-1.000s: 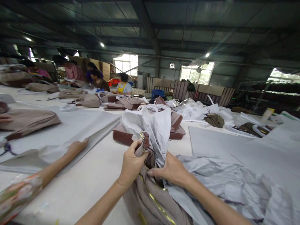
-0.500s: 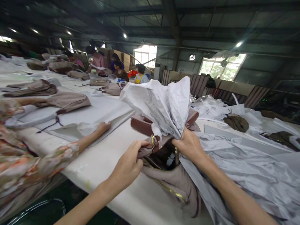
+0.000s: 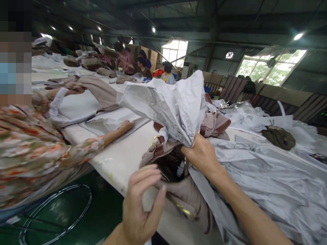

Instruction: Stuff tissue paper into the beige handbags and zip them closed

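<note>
A taupe handbag (image 3: pixel 189 195) with a gold zip lies at the table's near edge, its mouth open and its lining dark. My right hand (image 3: pixel 201 153) is closed on a bunch of white wrapping paper (image 3: pixel 176 105) at the bag's far rim; whether it also pinches the rim I cannot tell. The paper fans out above that grip. My left hand (image 3: pixel 144 200) is off the bag, just in front of its left side, fingers apart and nothing in them. A gold ring (image 3: pixel 155 141) and brown leather tab show at the bag's left end.
Crumpled white sheets (image 3: pixel 265 183) cover the table to the right, and another pinkish bag (image 3: pixel 214 124) sits behind the paper. At left, a co-worker in a floral sleeve (image 3: pixel 87 151) handles a taupe bag (image 3: pixel 102 92). A metal-ringed stool (image 3: pixel 88 200) stands below.
My left hand has let go of the bag's left end and drawn back toward me, opening. The right hand keeps its grip on the paper. The co-worker's bag has been lifted.
</note>
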### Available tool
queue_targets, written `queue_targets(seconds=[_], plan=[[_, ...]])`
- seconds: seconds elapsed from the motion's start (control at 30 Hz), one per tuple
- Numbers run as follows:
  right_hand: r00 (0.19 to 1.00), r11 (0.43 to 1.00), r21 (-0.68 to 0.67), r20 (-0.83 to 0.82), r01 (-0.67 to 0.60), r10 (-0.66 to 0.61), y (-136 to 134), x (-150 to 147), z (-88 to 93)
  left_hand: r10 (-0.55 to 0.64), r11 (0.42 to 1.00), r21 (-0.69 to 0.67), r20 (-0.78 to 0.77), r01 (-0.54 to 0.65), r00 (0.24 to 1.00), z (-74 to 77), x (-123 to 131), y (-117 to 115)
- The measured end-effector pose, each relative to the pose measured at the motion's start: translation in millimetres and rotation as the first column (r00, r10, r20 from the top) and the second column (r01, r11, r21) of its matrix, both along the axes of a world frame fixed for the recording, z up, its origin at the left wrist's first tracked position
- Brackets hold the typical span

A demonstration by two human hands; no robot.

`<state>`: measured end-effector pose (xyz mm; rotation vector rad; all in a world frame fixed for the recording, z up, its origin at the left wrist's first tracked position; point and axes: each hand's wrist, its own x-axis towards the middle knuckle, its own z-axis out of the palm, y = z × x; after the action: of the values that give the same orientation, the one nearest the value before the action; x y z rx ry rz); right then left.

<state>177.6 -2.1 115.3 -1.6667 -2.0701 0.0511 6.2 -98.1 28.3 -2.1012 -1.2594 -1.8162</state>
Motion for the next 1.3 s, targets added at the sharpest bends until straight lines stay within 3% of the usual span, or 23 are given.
queue_targets(seconds=[0.07,0.17,0.3,0.37,0.43,0.5,0.57,0.6,0.67,0.73,0.8,0.87,0.93,1.0,1.17,1.27,1.3], plan=[[1.000,1.000,0.010,0.005,-0.022,0.022,1,3,-0.8,-0.206,0.958,-0.254,-0.279,0.135,0.938,8.6,2,-3],[0.999,0.998,0.048,0.033,-0.038,0.037,7,7,1.0,-0.388,0.865,-0.494,-0.552,0.086,0.738,11.7,5,0],[0.999,0.996,0.090,0.031,0.006,-0.008,21,10,1.3,-0.480,0.836,-0.544,-0.663,0.070,0.574,-13.3,12,-15],[0.999,0.996,0.084,0.044,0.001,-0.005,27,9,-1.6,-0.465,0.855,-0.513,-0.696,0.074,0.547,-27.2,15,-30],[0.998,0.998,0.052,0.064,-0.022,0.018,31,7,-5.6,-0.451,0.871,-0.482,-0.711,0.093,0.539,-29.8,15,-41],[0.997,0.998,0.020,0.066,-0.052,0.051,32,5,-9.1,-0.491,0.848,-0.507,-0.638,0.157,0.592,-16.8,10,-43],[0.995,0.997,-0.005,0.060,-0.074,0.075,31,3,-11.1,-0.482,0.840,-0.484,-0.460,0.245,0.746,7.1,0,-35],[0.995,0.996,-0.016,0.054,-0.083,0.083,30,2,-11.6,-0.418,0.870,-0.421,-0.351,0.257,0.838,20.0,-5,-28],[0.994,0.995,-0.035,0.041,-0.098,0.100,30,1,-11.8,-0.201,0.958,-0.242,-0.185,0.153,0.962,41.7,-12,-14],[0.993,0.993,-0.046,0.031,-0.112,0.114,31,0,-11.6,-0.079,0.992,-0.111,-0.100,0.068,0.992,53.3,-13,-3],[0.992,0.991,-0.058,0.031,-0.123,0.125,33,-1,-11.1,-0.135,0.984,-0.133,-0.096,0.122,0.986,54.7,-6,0],[0.990,0.989,-0.075,0.046,-0.131,0.135,35,-2,-10.1,-0.276,0.909,-0.355,-0.112,0.221,0.955,49.6,6,0],[0.986,0.985,-0.093,0.066,-0.144,0.151,37,-1,-8.2,-0.377,0.736,-0.635,-0.101,0.233,0.921,41.7,18,0],[0.982,0.981,-0.107,0.081,-0.162,0.171,39,0,-5.2,-0.382,0.592,-0.784,-0.071,0.184,0.922,33.8,28,4],[0.979,0.981,-0.092,0.091,-0.172,0.181,40,4,4.4,-0.274,0.511,-0.849,-0.013,0.134,0.962,20.1,38,11],[0.977,0.980,-0.084,0.101,-0.181,0.189,41,1,7.0,-0.390,0.420,-0.896,-0.036,0.143,0.920,11.2,46,4],[0.974,0.979,-0.071,0.112,-0.189,0.196,43,0,6.6,-0.459,0.415,-0.901,-0.091,0.123,0.884,7.4,51,-1]])
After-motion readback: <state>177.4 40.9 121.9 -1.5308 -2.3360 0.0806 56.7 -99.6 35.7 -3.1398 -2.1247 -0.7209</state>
